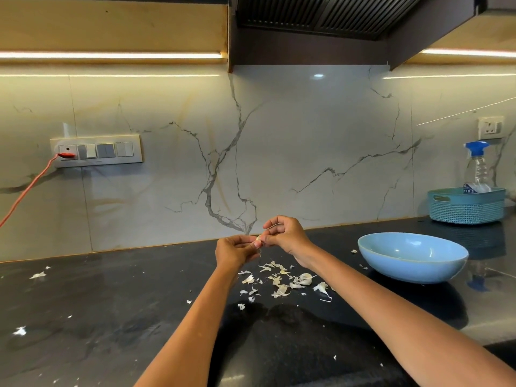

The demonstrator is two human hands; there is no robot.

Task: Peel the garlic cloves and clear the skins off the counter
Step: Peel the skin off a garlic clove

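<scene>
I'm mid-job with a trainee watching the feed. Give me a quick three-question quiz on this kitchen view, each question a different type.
1. True or false: both hands hold the garlic clove above the counter.
2. Multiple choice: where does the main pile of garlic skins lie?
A. Inside the blue bowl
B. On the counter below the hands
C. In the teal basket
3. Fill in: the spray bottle stands in the ____.

Key:
1. True: the left hand and right hand both pinch it with their fingers.
2. B
3. teal basket
</scene>
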